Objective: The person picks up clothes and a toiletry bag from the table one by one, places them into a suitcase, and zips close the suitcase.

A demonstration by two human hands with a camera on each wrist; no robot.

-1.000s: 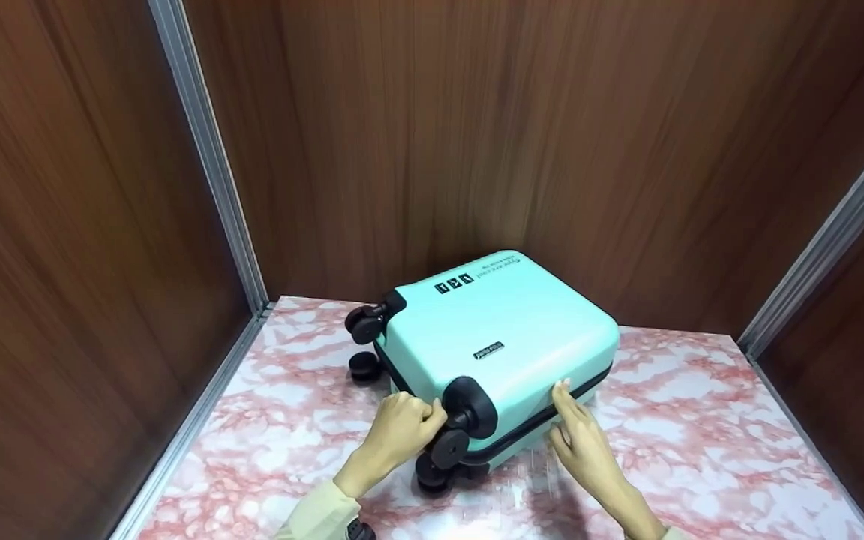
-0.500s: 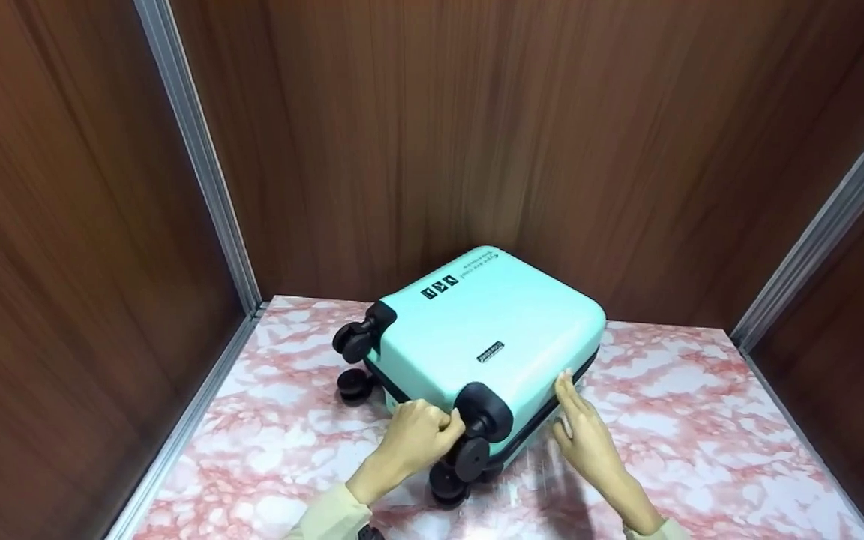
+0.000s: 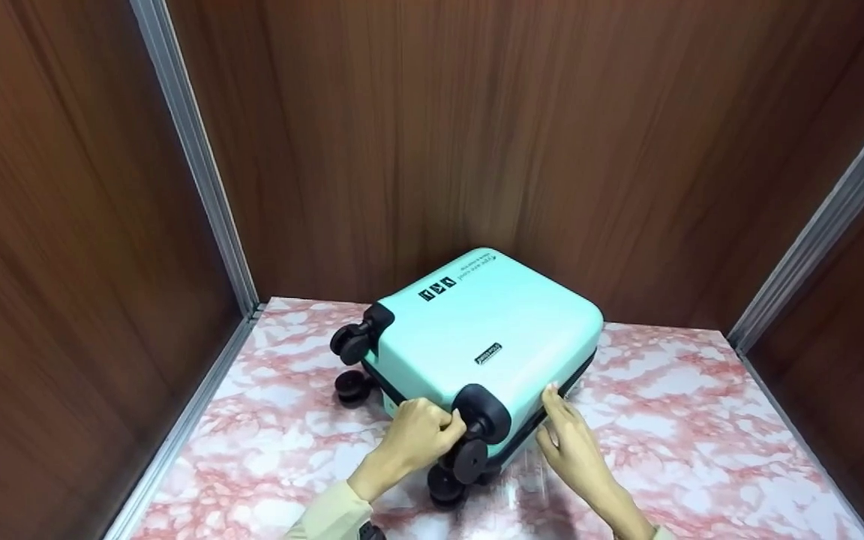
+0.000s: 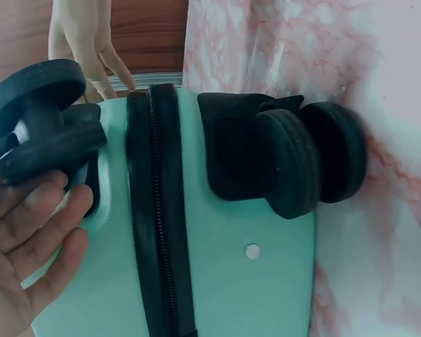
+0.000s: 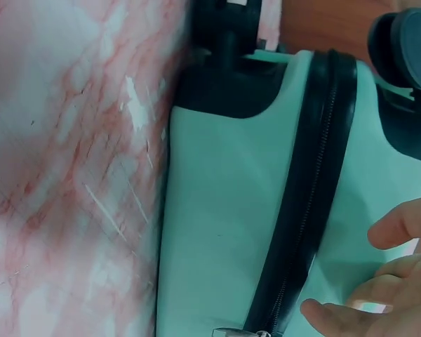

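A mint-green suitcase (image 3: 522, 315) lies flat, with black caster wheels along its left side. My left hand (image 3: 413, 439) grips the upper caster (image 3: 469, 457) at the near corner; in the left wrist view its curled fingers (image 4: 52, 221) sit against that black wheel (image 4: 42, 123). My right hand (image 3: 574, 450) touches the near right side of the shell with its fingers fairly straight, close to the black zipper band (image 3: 574, 375). In the right wrist view, a metal zipper pull (image 5: 240, 332) shows at the bottom edge, beside the right fingertips (image 5: 323, 316).
The suitcase lies on a red-and-white marbled tabletop (image 3: 252, 450). Brown wood-grain panels (image 3: 432, 135) stand behind it and on both sides, joined by grey metal corner strips (image 3: 203, 150). A second caster pair (image 3: 353, 364) sticks out at the far left.
The suitcase has turned slightly counterclockwise, its near corner shifting right along with my left hand. My right hand has slid a little nearer along the side.
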